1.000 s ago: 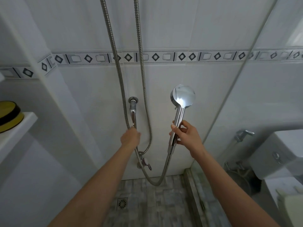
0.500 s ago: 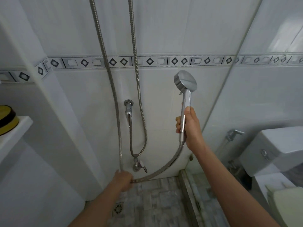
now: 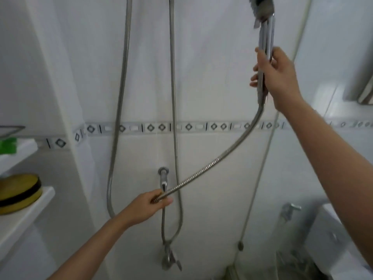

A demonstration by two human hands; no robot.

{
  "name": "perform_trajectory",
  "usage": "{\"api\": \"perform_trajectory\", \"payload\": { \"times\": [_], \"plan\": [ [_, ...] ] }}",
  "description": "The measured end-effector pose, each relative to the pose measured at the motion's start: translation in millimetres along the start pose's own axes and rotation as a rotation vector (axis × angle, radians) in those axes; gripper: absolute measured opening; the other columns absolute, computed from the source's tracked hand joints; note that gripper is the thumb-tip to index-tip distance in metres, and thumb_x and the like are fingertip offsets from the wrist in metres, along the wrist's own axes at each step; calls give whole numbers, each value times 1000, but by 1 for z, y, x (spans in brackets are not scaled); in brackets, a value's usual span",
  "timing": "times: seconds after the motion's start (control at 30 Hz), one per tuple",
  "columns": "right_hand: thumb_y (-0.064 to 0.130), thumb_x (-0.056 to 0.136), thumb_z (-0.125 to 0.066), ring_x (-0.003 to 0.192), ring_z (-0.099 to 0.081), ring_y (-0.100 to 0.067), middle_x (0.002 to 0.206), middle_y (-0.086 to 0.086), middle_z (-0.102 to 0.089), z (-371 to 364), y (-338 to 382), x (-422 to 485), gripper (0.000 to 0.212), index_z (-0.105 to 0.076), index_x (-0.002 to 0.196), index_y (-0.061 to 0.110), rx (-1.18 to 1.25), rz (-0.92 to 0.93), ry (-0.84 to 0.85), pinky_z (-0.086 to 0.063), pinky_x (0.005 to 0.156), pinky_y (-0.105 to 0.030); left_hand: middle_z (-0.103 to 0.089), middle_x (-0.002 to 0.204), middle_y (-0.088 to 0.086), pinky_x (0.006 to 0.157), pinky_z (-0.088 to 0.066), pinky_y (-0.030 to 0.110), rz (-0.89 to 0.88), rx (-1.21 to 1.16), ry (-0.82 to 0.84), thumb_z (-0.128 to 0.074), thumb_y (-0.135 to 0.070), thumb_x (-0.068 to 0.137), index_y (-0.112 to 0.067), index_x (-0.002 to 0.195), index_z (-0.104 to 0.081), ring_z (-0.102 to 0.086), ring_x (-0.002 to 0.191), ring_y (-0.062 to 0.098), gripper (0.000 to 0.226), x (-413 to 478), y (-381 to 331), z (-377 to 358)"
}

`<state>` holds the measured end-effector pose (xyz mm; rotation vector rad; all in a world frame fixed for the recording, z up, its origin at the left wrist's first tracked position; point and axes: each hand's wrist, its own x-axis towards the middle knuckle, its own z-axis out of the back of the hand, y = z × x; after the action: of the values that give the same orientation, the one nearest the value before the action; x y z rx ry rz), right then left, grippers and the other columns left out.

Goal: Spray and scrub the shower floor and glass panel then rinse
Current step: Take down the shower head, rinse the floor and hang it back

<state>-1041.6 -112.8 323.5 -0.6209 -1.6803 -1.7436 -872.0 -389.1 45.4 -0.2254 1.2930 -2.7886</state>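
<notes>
My right hand [image 3: 277, 77] grips the chrome handle of the shower head [image 3: 265, 33], raised high at the upper right, with the spray head near the top edge of the view. The metal hose [image 3: 218, 160] curves down and left from the handle to my left hand [image 3: 147, 207], which pinches it in front of the wall tap [image 3: 163, 178]. The glass panel [image 3: 333, 138] stands at the right, its edge running down past my right forearm. The shower floor is out of view.
Two more lengths of hose [image 3: 121, 98] hang along the white tiled wall. A valve [image 3: 170, 259] sits low on the wall. A yellow round tin [image 3: 19, 190] rests on a white shelf [image 3: 24, 219] at the left. A toilet tank [image 3: 333, 239] shows behind the glass.
My right hand has lifted the shower head much higher. My left hand rose from near the floor with the hose. The view tilted upward, so the floor is no longer seen.
</notes>
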Motion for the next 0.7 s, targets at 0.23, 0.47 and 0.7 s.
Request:
{"api": "perform_trajectory", "payload": {
  "times": [0.23, 0.47, 0.7],
  "plan": [
    [43, 90, -56, 48, -43, -8, 74, 2, -48, -10, 91, 143, 34, -36, 99, 17, -19, 153, -114, -38, 41, -23, -57, 66, -24, 70, -41, 19, -209, -69, -262, -42, -39, 102, -34, 96, -63, -51, 64, -3, 23, 78, -104, 66],
    [29, 94, -59, 66, -57, -8, 78, 2, -56, -27, 144, 252, 19, -51, 99, 12, -70, 417, -8, -54, 62, -25, -41, 59, -13, 59, -31, 23, -394, 33, -271, -45, -38, 102, -40, 100, -61, -37, 57, 3, 17, 159, -178, 91],
    [24, 99, -51, 76, -63, -14, 84, -2, -65, -40, 148, 318, 13, -54, 93, 13, -65, 472, 90, -50, 64, -22, -49, 67, -9, 55, -36, 19, -330, 110, -253, -44, -41, 102, -37, 110, -64, -42, 59, 8, 21, 216, -240, 112]
  ]
}}
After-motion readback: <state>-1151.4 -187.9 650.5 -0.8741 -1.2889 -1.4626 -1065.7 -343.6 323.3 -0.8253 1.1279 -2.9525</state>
